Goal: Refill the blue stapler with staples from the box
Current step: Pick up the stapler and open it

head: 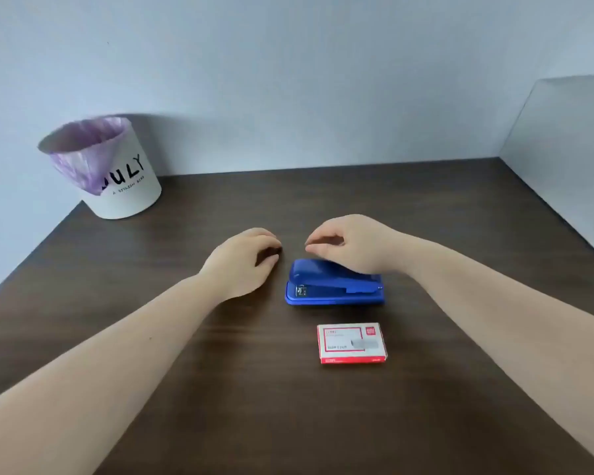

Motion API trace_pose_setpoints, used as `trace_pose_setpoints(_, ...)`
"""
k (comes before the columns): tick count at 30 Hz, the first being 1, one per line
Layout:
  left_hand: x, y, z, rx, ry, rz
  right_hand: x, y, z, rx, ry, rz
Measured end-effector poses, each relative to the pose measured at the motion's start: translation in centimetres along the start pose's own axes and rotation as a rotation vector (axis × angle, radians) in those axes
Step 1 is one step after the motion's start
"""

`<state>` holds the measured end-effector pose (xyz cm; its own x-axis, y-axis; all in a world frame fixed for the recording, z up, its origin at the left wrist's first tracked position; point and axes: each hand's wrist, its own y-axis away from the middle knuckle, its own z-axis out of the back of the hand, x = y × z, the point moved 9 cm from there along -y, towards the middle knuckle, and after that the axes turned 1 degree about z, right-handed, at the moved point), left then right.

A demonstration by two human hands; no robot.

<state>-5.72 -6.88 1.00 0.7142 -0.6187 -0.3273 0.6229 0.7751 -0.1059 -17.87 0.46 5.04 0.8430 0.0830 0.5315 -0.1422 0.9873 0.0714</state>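
Note:
The blue stapler (pixel 330 286) lies closed on the dark wooden table, its nose pointing left. Just in front of it sits the red and white staple box (pixel 352 342), closed and flat. My right hand (pixel 354 246) hovers over the stapler's rear half with fingers curled loosely, thumb and forefinger near each other, holding nothing. My left hand (pixel 244 260) rests on the table a little left of the stapler's nose, fingers bent and apart, not touching the stapler.
A white round bin (pixel 124 190) with a purple liner stands at the table's far left corner. A pale grey panel (pixel 563 159) rises along the right side. The table (pixel 220 389) ends at a wall behind.

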Motion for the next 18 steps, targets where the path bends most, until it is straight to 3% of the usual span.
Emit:
trace_pose_setpoints(4,-0.1,1.5,-0.2,-0.134,0.094,0.049,0.6,1.7,-0.8,-0.138,-0.064,0.072)
trace_pose_setpoints(6,-0.8,2.6,-0.8,-0.094,0.211,0.086,0.8,3.0,-1.2,-0.217,-0.110,0.094)
trace_pose_setpoints(10,-3.5,4.8,-1.9,0.039,0.458,0.101,1.2,3.8,-2.1,-0.266,0.024,0.120)
trace_pose_setpoints(14,-3.8,5.5,-2.4,0.058,0.389,0.102,1.3,4.0,-2.2,-0.300,0.005,0.072)
trace_pose_setpoints(18,-3.7,5.3,-2.0,-0.031,0.303,0.077,1.6,3.9,-1.9,-0.325,-0.015,0.081)
